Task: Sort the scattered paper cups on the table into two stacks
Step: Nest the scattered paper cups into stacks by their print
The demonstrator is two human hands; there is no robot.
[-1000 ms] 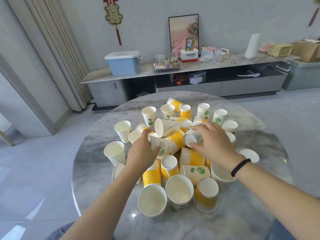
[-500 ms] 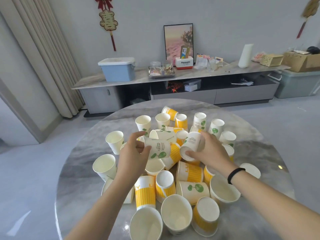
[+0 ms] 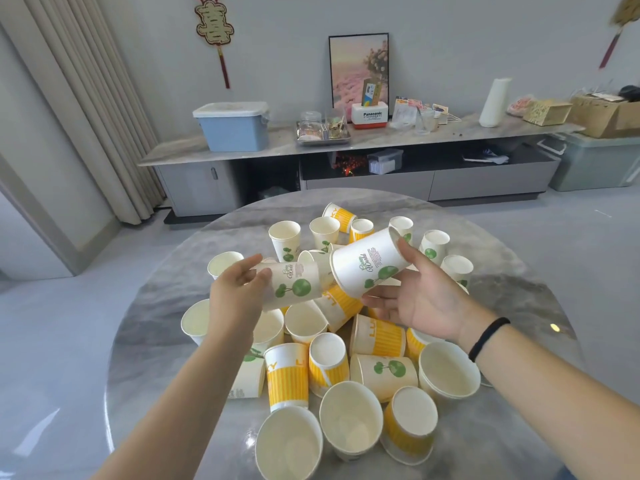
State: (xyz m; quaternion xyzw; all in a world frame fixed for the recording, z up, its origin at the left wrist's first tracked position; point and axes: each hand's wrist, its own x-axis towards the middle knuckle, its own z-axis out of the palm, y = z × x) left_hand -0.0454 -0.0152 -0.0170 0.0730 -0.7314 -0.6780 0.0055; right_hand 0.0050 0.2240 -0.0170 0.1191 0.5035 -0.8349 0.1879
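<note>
1. Left hand [image 3: 235, 299] grips one green-leaf cup [image 3: 294, 284] on its side.
2. Right hand [image 3: 424, 303] grips another green-leaf cup [image 3: 369, 266], tilted, just beside it.
3. Both hover above the scattered cups [image 3: 377, 336] on the round table [image 3: 156, 341].

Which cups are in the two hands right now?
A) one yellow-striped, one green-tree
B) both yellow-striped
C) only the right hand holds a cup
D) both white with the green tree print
D: the left hand grips a green-tree cup and the right hand holds another green-tree cup, both lifted above the pile.
</note>
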